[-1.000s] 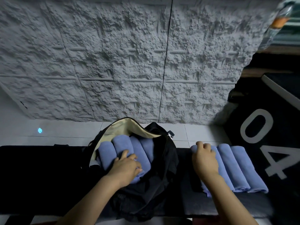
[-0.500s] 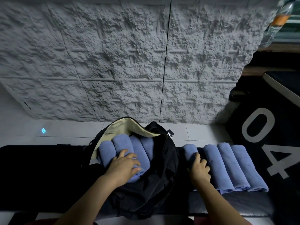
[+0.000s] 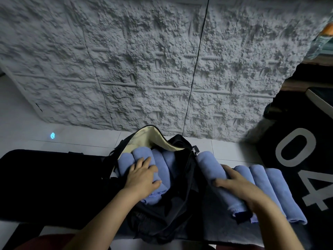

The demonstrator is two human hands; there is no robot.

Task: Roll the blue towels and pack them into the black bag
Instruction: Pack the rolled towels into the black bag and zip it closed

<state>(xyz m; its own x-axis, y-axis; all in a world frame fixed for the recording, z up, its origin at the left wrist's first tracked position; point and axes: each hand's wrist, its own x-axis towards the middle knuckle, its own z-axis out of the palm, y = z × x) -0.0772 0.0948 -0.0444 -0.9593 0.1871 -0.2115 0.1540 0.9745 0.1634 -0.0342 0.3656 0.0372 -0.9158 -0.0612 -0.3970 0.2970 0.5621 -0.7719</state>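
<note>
Towels rolled into blue cylinders (image 3: 167, 163) are packed side by side in the mouth of the black bag (image 3: 180, 210), which is laid open on a dark padded surface (image 3: 45, 186). The left hand (image 3: 144, 177) is laid on top of these packed rolls, fingers nearly straight and spread; they are pressed down and nothing is gripped.

Just right of the bag, one more rolled towel (image 3: 209, 165) is held by the right hand (image 3: 239, 186), with thumb and fingers curled round its middle. Its far end is set against the bag's right edge, beside the zip pull (image 3: 194, 151). The bag's black side wall is raised between this roll and the packed ones, so the way in is partly barred by it. At the bag's far side a cream lining flap (image 3: 153, 139) is turned up.

Further right of the bag, just beyond the held roll, three rolled towels (image 3: 261, 183) are lined up touching one another. Right of those, a black cloth (image 3: 306, 177) printed with white numerals is spread.

Behind the bag, white floor tiles (image 3: 27, 127) are met by a rough grey wall panel (image 3: 162, 69). A small blue glow (image 3: 52, 135) is seen on the tiles well left of the bag. Far up and right of the bag, a blurred bottle with an orange band (image 3: 324, 33) is partly cut off by the frame.
</note>
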